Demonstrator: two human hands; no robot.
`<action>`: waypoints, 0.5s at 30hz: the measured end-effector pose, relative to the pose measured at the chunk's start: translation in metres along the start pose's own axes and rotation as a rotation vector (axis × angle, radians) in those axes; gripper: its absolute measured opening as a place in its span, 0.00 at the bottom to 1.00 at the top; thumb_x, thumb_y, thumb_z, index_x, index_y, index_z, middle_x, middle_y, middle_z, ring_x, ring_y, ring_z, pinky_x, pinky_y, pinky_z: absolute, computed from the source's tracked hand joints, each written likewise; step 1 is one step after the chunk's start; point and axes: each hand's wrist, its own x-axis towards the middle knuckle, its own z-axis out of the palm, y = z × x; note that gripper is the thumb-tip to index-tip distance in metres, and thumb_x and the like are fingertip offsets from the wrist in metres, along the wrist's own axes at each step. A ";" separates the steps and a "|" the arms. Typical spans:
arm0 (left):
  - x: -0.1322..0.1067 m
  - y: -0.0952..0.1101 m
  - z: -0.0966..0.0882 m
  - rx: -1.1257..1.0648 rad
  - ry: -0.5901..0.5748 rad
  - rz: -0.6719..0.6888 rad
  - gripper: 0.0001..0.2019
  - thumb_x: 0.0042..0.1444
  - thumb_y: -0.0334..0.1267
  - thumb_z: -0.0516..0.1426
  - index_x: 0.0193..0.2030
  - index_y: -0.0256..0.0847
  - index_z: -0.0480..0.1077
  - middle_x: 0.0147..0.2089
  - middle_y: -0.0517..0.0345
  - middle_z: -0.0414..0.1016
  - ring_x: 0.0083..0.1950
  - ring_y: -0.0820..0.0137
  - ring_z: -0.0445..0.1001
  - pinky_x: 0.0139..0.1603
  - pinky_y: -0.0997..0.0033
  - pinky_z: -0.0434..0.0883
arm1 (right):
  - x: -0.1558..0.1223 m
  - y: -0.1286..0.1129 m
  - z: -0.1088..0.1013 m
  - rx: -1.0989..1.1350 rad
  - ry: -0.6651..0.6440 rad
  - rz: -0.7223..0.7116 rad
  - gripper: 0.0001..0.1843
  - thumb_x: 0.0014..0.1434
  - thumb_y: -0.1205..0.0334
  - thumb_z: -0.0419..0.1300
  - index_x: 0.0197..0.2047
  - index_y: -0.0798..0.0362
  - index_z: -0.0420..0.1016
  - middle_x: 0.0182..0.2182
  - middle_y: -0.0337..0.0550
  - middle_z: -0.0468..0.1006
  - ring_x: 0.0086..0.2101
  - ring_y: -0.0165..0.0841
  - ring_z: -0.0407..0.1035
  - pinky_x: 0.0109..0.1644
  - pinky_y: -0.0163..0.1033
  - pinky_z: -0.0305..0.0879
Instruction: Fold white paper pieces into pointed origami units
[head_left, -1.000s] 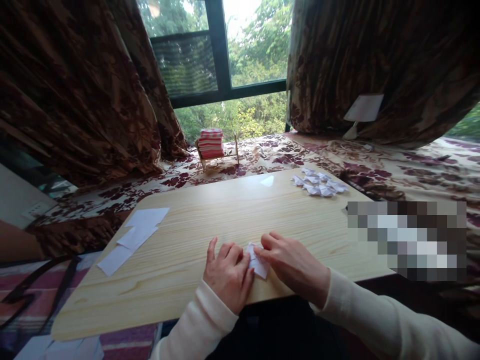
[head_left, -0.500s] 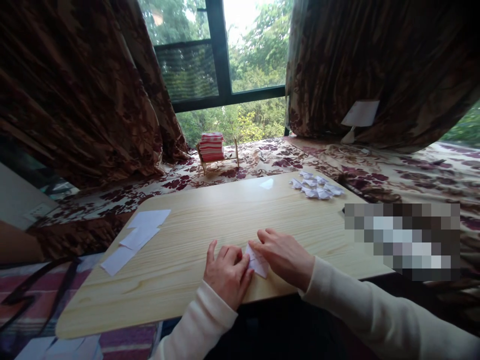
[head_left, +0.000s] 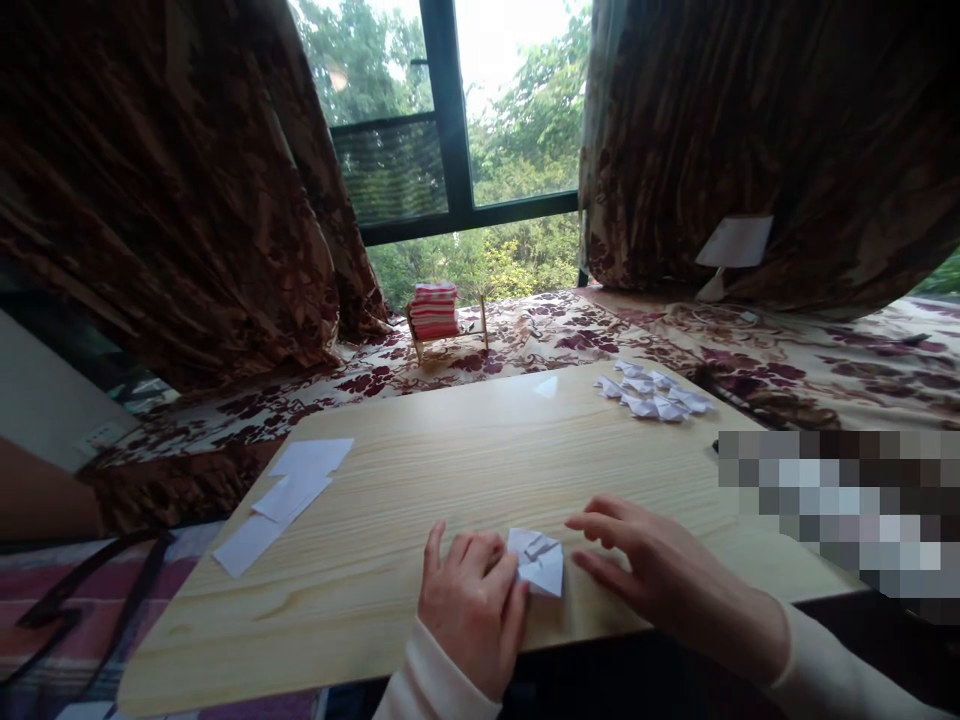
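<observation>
A small folded piece of white paper [head_left: 541, 568] lies near the front edge of the wooden table, with creases and flaps showing on its upper face. My left hand [head_left: 471, 605] grips its left edge, thumb and forefinger against the paper. Just to the right, my right hand [head_left: 645, 560] is lifted clear of the paper, its fingers apart and nothing between them. On the left of the table is an overlapping row of plain white paper sheets [head_left: 311, 458]. Several folded white paper pieces [head_left: 654, 392] are grouped at the back right corner.
The light wooden table [head_left: 405, 470] stands before a window ledge with flowered cloth [head_left: 367, 372]. A little rack holds a stack of red-and-white cloths [head_left: 435, 310]. A white lamp [head_left: 735, 242] stands farther right. A blurred-out patch covers the right side.
My right hand has let go of the folded paper and moved right. The paper now shows more of its creased face. My left hand stays at its edge; the view has shifted slightly.
</observation>
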 end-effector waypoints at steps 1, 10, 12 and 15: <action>0.003 -0.004 0.000 -0.014 -0.015 -0.012 0.11 0.57 0.36 0.48 0.39 0.45 0.71 0.38 0.55 0.75 0.41 0.64 0.70 0.57 0.44 0.50 | 0.000 -0.003 0.003 0.019 -0.013 0.014 0.13 0.59 0.57 0.53 0.45 0.50 0.72 0.37 0.45 0.71 0.36 0.35 0.67 0.39 0.39 0.62; 0.052 -0.022 0.007 0.042 -0.289 -0.108 0.05 0.46 0.33 0.56 0.31 0.44 0.72 0.35 0.57 0.72 0.41 0.63 0.69 0.43 0.60 0.64 | 0.006 -0.016 0.008 -0.004 -0.043 0.068 0.08 0.53 0.62 0.58 0.39 0.49 0.71 0.36 0.42 0.71 0.38 0.37 0.66 0.39 0.39 0.60; 0.053 -0.019 0.008 0.034 -0.323 -0.114 0.04 0.43 0.32 0.57 0.28 0.44 0.70 0.34 0.58 0.71 0.40 0.63 0.68 0.41 0.61 0.64 | 0.007 -0.015 0.007 0.017 -0.051 0.063 0.11 0.52 0.62 0.59 0.41 0.50 0.71 0.37 0.42 0.71 0.39 0.37 0.66 0.40 0.39 0.60; 0.048 -0.016 0.006 0.003 -0.358 -0.135 0.04 0.40 0.31 0.58 0.25 0.43 0.69 0.33 0.59 0.71 0.41 0.63 0.67 0.41 0.61 0.63 | 0.008 -0.014 0.008 0.054 -0.050 0.047 0.18 0.51 0.61 0.60 0.46 0.51 0.69 0.39 0.44 0.72 0.39 0.36 0.66 0.42 0.38 0.59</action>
